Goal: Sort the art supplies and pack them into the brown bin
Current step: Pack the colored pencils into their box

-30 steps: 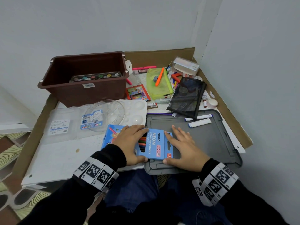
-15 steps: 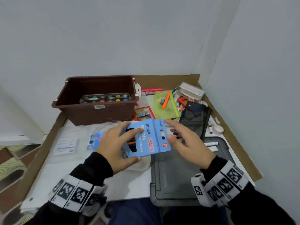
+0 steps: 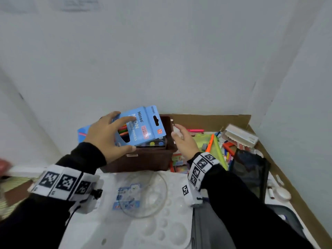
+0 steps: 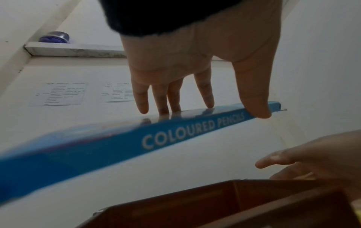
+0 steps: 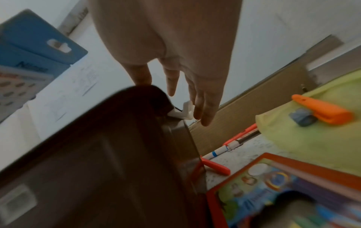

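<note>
The left hand [image 3: 106, 139] grips the blue box of coloured pencils [image 3: 142, 126] (printed "Ninso", "NEON", "12"; its side reads "COLOURED PENCILS"), tilted above the brown bin [image 3: 143, 159], whose interior it largely hides. A paint palette [image 3: 154, 143] shows partly beneath it inside the bin. The right hand [image 3: 183, 142], fingers relaxed and holding nothing, hovers beside the bin's right rim. Further right lie a green pouch [image 3: 212, 144], an orange marker [image 3: 209, 142] and a black mesh pouch [image 3: 251, 171]; smaller items there are too blurred to identify.
</note>
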A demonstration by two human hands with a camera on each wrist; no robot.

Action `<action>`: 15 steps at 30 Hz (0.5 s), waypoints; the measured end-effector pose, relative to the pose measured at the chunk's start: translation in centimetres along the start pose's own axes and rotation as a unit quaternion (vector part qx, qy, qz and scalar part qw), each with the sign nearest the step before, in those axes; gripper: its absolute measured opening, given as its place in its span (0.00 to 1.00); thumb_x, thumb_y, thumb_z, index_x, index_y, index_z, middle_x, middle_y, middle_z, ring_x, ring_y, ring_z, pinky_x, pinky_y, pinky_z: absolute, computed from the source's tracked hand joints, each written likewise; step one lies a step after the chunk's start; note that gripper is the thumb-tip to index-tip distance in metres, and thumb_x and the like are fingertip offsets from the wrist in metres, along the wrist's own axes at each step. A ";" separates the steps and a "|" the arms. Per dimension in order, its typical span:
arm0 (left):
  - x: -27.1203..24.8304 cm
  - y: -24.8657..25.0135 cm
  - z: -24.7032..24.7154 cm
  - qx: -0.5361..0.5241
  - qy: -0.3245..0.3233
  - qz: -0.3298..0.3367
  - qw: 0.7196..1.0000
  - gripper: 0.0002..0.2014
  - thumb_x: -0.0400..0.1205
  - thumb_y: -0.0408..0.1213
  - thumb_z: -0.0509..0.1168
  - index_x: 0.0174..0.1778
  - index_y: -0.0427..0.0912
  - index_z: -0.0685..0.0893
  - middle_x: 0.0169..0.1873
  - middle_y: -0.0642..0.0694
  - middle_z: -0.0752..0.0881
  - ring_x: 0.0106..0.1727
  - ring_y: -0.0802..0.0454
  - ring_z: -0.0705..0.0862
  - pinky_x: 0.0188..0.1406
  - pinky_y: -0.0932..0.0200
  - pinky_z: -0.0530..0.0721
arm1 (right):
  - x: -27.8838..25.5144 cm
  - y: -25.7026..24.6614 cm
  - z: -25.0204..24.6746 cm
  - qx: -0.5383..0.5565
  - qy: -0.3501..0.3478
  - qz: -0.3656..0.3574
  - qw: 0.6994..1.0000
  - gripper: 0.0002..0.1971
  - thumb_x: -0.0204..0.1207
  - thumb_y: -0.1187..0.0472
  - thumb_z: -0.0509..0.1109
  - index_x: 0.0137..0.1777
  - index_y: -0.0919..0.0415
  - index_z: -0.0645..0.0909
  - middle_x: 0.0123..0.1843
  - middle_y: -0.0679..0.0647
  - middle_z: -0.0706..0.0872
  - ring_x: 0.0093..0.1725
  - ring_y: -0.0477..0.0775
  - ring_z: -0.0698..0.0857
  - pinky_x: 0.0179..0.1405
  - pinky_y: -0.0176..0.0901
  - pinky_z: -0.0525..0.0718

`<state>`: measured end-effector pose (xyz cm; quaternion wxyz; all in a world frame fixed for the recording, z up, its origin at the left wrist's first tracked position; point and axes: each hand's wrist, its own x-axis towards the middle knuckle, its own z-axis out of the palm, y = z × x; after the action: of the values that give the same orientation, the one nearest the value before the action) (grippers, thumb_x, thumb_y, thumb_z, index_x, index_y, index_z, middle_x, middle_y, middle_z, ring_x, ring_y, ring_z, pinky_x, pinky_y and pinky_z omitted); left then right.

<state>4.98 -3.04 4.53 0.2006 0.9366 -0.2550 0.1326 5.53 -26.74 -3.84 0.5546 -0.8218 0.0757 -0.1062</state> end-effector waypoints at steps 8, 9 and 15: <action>7.2 -3.0 1.7 0.144 -0.137 -0.019 0.980 0.43 0.62 0.63 0.71 0.73 0.60 0.65 0.75 0.41 0.66 0.73 0.42 0.68 0.70 0.48 0.66 | 4.0 1.4 2.4 -0.040 0.002 0.036 0.999 0.25 0.82 0.65 0.58 0.79 0.58 0.61 0.83 0.54 0.57 0.82 0.51 0.54 0.78 0.42 0.53; 8.0 -3.2 2.3 0.162 -0.157 -0.018 0.974 0.42 0.65 0.61 0.72 0.74 0.60 0.64 0.75 0.41 0.65 0.73 0.42 0.67 0.70 0.49 0.66 | 4.0 1.6 2.6 -0.029 0.007 0.037 0.999 0.25 0.84 0.64 0.57 0.80 0.58 0.60 0.84 0.53 0.53 0.83 0.49 0.51 0.77 0.39 0.51; 11.0 -3.6 6.0 0.208 -0.278 -0.031 0.937 0.38 0.69 0.56 0.72 0.72 0.60 0.61 0.72 0.45 0.67 0.69 0.44 0.70 0.68 0.50 0.70 | 3.6 1.9 2.6 0.019 0.016 0.032 0.999 0.24 0.85 0.62 0.56 0.80 0.56 0.61 0.84 0.50 0.51 0.82 0.47 0.50 0.75 0.36 0.51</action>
<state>16.97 -7.49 2.00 -0.0736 0.9641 -0.2387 -0.0896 9.70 -25.99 -6.27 0.5719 -0.8066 0.1088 -0.1026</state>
